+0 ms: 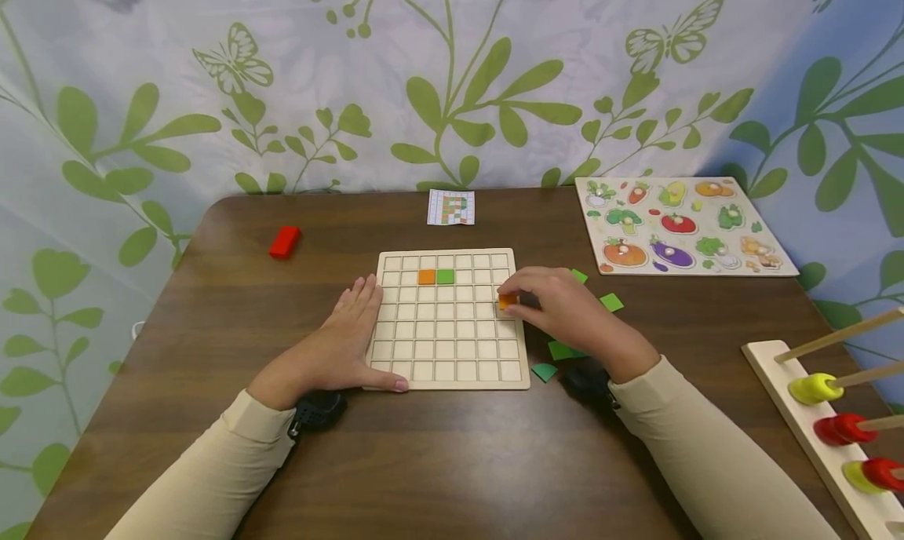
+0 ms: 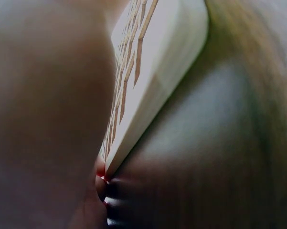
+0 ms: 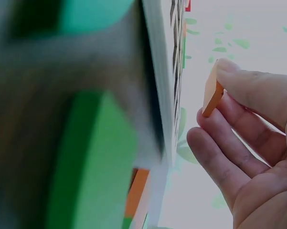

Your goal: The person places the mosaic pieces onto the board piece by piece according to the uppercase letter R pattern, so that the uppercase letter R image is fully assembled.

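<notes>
A pale wooden grid board (image 1: 445, 352) lies on the brown table. In its second row from the far edge sit an orange square tile (image 1: 427, 277) and, right beside it, a green square tile (image 1: 445, 276). My left hand (image 1: 346, 332) rests along the board's left side, fingers straight, thumb at the near left corner. Over the board's right edge, my right hand (image 1: 558, 304) pinches another orange tile (image 1: 506, 301) between thumb and fingers. The right wrist view shows this held tile (image 3: 213, 93) raised off the board, its edge orange and its face paler.
Several green pieces (image 1: 612, 302) lie right of the board, partly under my right hand. A small pattern card (image 1: 451, 208) is behind it, a red block (image 1: 285, 242) far left. A vegetable puzzle (image 1: 688, 226) stands back right; a peg rack with rings (image 1: 815, 388) is at right.
</notes>
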The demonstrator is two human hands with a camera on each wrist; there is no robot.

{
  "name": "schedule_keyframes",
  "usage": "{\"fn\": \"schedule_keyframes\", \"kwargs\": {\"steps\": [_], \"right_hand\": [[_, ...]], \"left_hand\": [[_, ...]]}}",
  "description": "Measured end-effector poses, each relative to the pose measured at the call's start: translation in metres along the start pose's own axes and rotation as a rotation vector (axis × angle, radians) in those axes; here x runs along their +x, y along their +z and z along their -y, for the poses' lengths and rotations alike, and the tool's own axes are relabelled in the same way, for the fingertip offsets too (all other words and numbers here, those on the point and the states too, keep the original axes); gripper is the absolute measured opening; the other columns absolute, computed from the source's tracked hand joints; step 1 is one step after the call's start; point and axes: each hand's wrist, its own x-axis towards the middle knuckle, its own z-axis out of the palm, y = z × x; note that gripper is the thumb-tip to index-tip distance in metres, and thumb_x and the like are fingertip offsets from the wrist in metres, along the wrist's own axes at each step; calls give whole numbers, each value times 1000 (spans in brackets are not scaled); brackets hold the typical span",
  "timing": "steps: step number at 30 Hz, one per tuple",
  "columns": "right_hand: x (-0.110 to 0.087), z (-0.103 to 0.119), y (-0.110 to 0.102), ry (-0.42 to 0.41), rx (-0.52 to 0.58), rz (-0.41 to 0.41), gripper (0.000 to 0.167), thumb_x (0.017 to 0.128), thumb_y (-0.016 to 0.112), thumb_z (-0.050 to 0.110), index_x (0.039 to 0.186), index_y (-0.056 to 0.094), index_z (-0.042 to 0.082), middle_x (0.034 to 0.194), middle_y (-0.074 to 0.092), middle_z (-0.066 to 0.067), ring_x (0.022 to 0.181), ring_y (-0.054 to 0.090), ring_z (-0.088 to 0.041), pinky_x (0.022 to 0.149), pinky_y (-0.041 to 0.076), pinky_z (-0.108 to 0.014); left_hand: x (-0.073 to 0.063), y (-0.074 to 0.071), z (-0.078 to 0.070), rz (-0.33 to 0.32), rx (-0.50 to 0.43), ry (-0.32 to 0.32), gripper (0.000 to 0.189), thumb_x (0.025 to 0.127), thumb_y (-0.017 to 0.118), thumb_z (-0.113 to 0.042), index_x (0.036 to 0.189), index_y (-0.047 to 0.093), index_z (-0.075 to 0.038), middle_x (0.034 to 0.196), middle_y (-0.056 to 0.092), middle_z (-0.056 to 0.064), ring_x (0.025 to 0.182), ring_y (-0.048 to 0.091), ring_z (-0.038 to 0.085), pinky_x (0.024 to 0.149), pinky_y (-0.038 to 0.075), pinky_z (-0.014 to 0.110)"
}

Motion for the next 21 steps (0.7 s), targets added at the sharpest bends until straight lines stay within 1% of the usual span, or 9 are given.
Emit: {"fn": "schedule_keyframes", "kwargs": {"steps": [6, 11, 15, 21], "right_hand": [[12, 2, 3, 9, 4, -5, 26, 89, 86, 4, 113, 78, 2, 111, 74, -5, 99, 70, -22, 83, 58, -42], [25, 4, 7, 7, 6, -3, 25, 87, 87, 2, 111, 79, 1, 107, 75, -5, 94, 71, -22, 81, 58, -39], [35, 6, 9, 50, 27, 5, 23, 88, 86, 3, 111, 80, 3, 106, 76, -4, 95, 71, -21, 83, 58, -39], [50, 7, 13, 127, 52, 32, 25, 90, 85, 6, 115, 80, 3, 110, 76, -5, 100, 71, -21, 87, 57, -38]], "left_hand": [[0, -1, 0, 7, 2, -6, 152, 71, 69, -91, 164, 5, 11, 171, -3, 27, 158, -6, 40, 124, 2, 54], [-1, 0, 1, 19, -1, -24, 154, 69, 68, -93, 164, 4, 10, 171, -2, 26, 158, -7, 39, 124, 3, 54], [-1, 0, 1, 19, -3, -26, 154, 69, 68, -93, 164, 4, 10, 172, -2, 26, 158, -7, 39, 124, 2, 54], [0, -1, 1, 17, -6, -23, 154, 69, 68, -93, 164, 4, 10, 172, -2, 26, 158, -8, 38, 124, 2, 54]]}}
